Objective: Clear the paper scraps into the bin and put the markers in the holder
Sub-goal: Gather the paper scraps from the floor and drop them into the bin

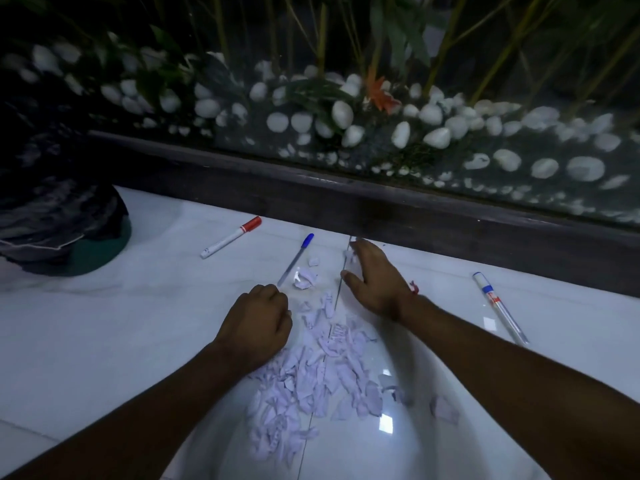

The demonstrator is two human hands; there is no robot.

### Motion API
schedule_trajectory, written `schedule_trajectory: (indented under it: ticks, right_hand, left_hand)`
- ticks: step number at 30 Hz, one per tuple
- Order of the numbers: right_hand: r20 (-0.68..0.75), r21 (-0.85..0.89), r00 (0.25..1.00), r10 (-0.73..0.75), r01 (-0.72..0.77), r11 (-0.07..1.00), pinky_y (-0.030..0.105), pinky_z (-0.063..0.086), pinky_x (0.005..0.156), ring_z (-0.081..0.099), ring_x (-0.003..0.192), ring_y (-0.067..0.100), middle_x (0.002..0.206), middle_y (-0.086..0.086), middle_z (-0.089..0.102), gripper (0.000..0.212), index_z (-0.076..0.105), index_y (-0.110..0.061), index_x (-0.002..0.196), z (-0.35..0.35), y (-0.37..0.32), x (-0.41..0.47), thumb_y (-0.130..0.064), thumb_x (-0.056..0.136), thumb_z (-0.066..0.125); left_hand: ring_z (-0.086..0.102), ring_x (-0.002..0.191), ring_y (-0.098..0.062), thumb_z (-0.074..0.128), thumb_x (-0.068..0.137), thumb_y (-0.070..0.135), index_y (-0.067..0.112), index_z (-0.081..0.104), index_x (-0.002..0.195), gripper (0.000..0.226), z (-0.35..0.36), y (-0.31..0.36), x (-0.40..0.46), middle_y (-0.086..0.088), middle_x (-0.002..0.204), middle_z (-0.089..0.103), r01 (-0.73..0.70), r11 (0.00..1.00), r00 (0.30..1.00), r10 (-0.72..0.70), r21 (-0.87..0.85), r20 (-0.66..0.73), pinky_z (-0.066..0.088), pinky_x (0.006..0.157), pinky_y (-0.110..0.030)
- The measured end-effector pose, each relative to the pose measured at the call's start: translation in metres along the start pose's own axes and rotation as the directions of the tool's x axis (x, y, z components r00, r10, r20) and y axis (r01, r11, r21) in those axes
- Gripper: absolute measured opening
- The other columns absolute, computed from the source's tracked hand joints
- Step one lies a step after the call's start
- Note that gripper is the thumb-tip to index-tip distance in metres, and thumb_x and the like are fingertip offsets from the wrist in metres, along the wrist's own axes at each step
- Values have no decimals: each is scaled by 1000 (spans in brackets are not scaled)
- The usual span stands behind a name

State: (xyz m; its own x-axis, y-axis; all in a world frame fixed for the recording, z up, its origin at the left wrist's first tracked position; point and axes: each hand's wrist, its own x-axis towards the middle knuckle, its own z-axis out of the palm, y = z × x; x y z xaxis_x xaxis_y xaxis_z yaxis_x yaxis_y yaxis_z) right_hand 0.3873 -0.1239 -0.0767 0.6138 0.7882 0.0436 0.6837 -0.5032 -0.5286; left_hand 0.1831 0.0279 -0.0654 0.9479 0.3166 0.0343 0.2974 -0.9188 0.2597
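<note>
A heap of pale torn paper scraps lies on the white tiled floor between my forearms. My left hand rests as a fist at the heap's upper left edge; whether it holds scraps is hidden. My right hand lies flat with fingers spread at the heap's far right, touching a few small scraps; it is blurred. A blue-capped pen lies just beyond my left hand. A red-capped white marker lies farther left. A clear marker with a blue band lies to the right.
A bin lined with a dark plastic bag stands at the left edge. A dark wooden ledge runs along the back, with glass, white pebbles and plants behind it. A stray scrap lies to the heap's right.
</note>
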Motion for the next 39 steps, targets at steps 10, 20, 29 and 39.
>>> schedule_trajectory:
  ticks: [10,20,29,39]
  right_hand:
    - [156,125,877,-455,439,890,24,37,106,49,123,22,132,12,56,45,55,-6,127,17,-23,-56,-31,90,55]
    - [170,78,945,-281,271,959,20,18,111,35,138,25,148,11,42,61,40,-8,144,37,-57,-24,-36,92,54]
    - [74,157,993,-88,75,985,14,20,112,40,135,23,146,11,44,69,40,-5,143,4,-40,-117,-47,87,41]
    - [157,33,972,-176,173,984,30,14,120,26,142,28,152,19,31,68,29,2,146,27,-45,-199,-47,99,33]
  left_hand:
    - [57,98,-26,50,82,31,8,62,97,30,2,-28,-20,-9,105,60,104,987,994,-103,-120,22,45,86,-31]
    - [52,108,-23,49,90,20,10,53,114,26,-12,-36,-33,-6,116,56,97,978,992,-80,-186,97,42,90,-31]
    - [46,126,-26,35,87,41,8,44,136,59,-15,-17,-68,-11,137,50,126,975,984,-99,-184,148,34,106,-32]
    - [50,122,-39,31,81,56,3,45,134,76,2,64,-70,-22,136,50,71,993,997,-68,-90,39,41,101,-48]
